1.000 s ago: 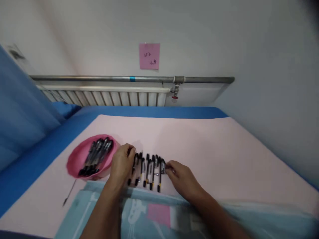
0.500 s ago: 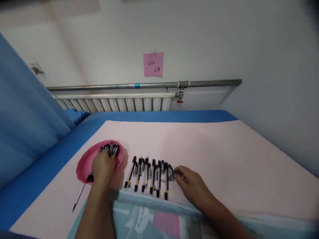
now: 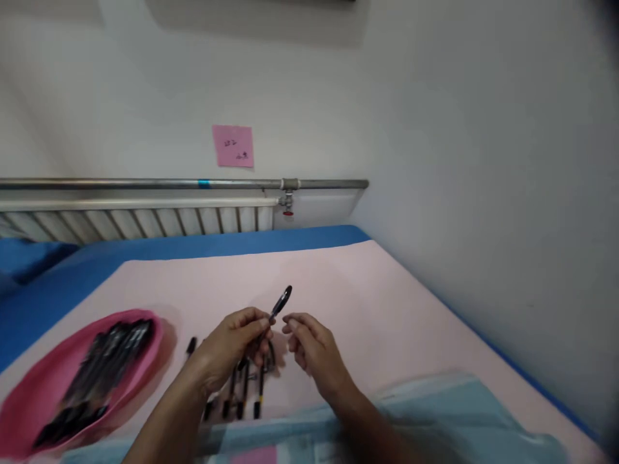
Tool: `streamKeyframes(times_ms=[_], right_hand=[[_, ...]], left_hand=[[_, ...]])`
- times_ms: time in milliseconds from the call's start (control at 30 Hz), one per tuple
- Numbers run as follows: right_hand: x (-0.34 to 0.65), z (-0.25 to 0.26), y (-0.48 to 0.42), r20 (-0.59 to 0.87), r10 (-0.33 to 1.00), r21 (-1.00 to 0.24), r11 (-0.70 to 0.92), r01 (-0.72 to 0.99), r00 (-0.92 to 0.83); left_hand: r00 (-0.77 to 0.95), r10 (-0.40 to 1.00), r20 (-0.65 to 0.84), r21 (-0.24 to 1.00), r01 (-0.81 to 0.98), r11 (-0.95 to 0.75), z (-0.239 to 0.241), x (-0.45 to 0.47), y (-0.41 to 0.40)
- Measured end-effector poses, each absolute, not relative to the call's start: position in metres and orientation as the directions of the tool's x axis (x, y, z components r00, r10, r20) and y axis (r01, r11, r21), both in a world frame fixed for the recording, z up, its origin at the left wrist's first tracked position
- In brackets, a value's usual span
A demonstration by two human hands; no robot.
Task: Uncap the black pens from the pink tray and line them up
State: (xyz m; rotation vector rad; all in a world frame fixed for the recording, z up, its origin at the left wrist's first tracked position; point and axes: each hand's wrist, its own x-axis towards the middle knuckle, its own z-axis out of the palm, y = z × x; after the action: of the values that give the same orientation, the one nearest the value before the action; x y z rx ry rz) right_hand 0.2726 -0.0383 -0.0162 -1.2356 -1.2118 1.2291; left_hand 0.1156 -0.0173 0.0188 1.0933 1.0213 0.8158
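My left hand (image 3: pixel 231 351) is closed around a black pen (image 3: pixel 279 304), holding it up with its capped end pointing up and to the right. My right hand (image 3: pixel 309 348) hovers just right of the pen tip, fingers curled and empty, not touching it. Beneath both hands a row of black pens (image 3: pixel 242 390) lies on the pink sheet (image 3: pixel 367 309), partly hidden by my left hand. A pink bowl (image 3: pixel 29 393) with several more black pens in it sits at the lower left.
A pale blue patterned cloth (image 3: pixel 435 419) covers the near edge. Blue bedding (image 3: pixel 193 243) borders the pink sheet at the back. Behind it run a radiator (image 3: pixel 145 219) and a metal pipe (image 3: pixel 193 183). A pink note (image 3: pixel 233 146) hangs on the wall, and another wall closes the right side.
My left hand left the pink bowl with one pen and brought it above the row. My right hand rose from the row's right end toward it. The view swung right.
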Motion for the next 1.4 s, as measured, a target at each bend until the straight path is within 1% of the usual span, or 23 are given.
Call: streamKeyframes(times_ms=[33,100,167,233,300,333,433,467,500,600,667,800,867,1000,1100,1167,1200,1267,1333,1400], right_hand=[[0.276,-0.015,-0.037,-0.052,0.999,-0.996,-0.052,-0.068,0.006],[0.281,-0.013,-0.035,-0.053,0.998,-0.984,-0.048,-0.171,0.023],[0.284,-0.014,-0.033,-0.050,0.999,-0.978,-0.045,-0.205,0.020],[0.284,-0.016,-0.032,-0.078,0.997,-0.974,-0.081,-0.210,-0.022],[0.283,-0.017,-0.032,-0.112,0.992,-0.974,-0.122,-0.190,-0.063],[0.282,-0.017,-0.032,-0.115,0.992,-0.978,-0.123,-0.168,-0.054],[0.281,-0.014,-0.033,-0.093,0.996,-0.991,-0.092,-0.096,0.010],[0.281,-0.012,-0.034,-0.094,0.996,-0.991,-0.095,-0.096,-0.013],[0.280,-0.011,-0.035,-0.109,0.991,-0.987,-0.117,-0.108,-0.071],[0.276,-0.009,-0.038,-0.196,0.930,-0.962,-0.244,-0.123,-0.311],[0.274,-0.010,-0.040,-0.232,0.897,-0.949,-0.293,-0.114,-0.377],[0.273,-0.011,-0.041,-0.248,0.879,-0.939,-0.323,-0.123,-0.408],[0.274,-0.011,-0.042,-0.263,0.857,-0.937,-0.337,-0.095,-0.444],[0.272,-0.010,-0.046,-0.274,0.831,-0.944,-0.328,-0.028,-0.484],[0.270,-0.010,-0.049,-0.278,0.833,-0.949,-0.315,0.005,-0.478],[0.270,-0.010,-0.049,-0.291,0.840,-0.948,-0.319,0.017,-0.458],[0.270,-0.010,-0.048,-0.295,0.845,-0.946,-0.323,0.015,-0.446],[0.270,-0.011,-0.048,-0.293,0.856,-0.943,-0.332,-0.017,-0.426],[0.271,-0.012,-0.047,-0.270,0.869,-0.942,-0.328,-0.074,-0.415],[0.271,-0.013,-0.047,-0.248,0.876,-0.938,-0.323,-0.122,-0.414]], left_hand=[[0.381,0.887,-0.260,0.945,-0.088,0.314,0.015,0.126,-0.015],[0.398,0.878,-0.265,0.916,-0.182,0.359,0.006,0.142,-0.011],[0.425,0.864,-0.268,0.884,-0.247,0.396,-0.003,0.150,-0.009],[0.462,0.844,-0.273,0.861,-0.274,0.429,-0.009,0.154,-0.011],[0.473,0.831,-0.292,0.861,-0.248,0.444,-0.012,0.153,-0.014],[0.456,0.836,-0.306,0.876,-0.209,0.435,-0.012,0.152,-0.016],[0.325,0.895,-0.307,0.937,-0.063,0.344,-0.009,0.144,-0.020],[0.278,0.916,-0.290,0.948,-0.046,0.314,-0.008,0.141,-0.020],[0.245,0.931,-0.271,0.953,-0.063,0.295,-0.008,0.139,-0.020],[0.224,0.933,-0.280,0.917,-0.225,0.329,-0.008,0.135,-0.018],[0.236,0.921,-0.311,0.864,-0.334,0.377,-0.009,0.134,-0.017],[0.276,0.906,-0.321,0.777,-0.470,0.419,-0.011,0.135,-0.016],[0.253,0.917,-0.309,0.759,-0.514,0.398,-0.012,0.133,-0.014],[0.089,0.953,-0.291,0.749,-0.598,0.285,-0.009,0.122,-0.006],[-0.043,0.935,-0.352,0.688,-0.690,0.227,-0.004,0.109,0.001],[-0.064,0.931,-0.359,0.637,-0.746,0.194,-0.001,0.101,0.004],[-0.046,0.937,-0.346,0.620,-0.761,0.191,-0.001,0.099,0.004],[0.046,0.950,-0.308,0.624,-0.745,0.238,0.000,0.098,0.002],[0.188,0.936,-0.299,0.669,-0.658,0.346,-0.002,0.102,-0.003],[0.314,0.894,-0.319,0.719,-0.535,0.444,-0.003,0.108,-0.009]])
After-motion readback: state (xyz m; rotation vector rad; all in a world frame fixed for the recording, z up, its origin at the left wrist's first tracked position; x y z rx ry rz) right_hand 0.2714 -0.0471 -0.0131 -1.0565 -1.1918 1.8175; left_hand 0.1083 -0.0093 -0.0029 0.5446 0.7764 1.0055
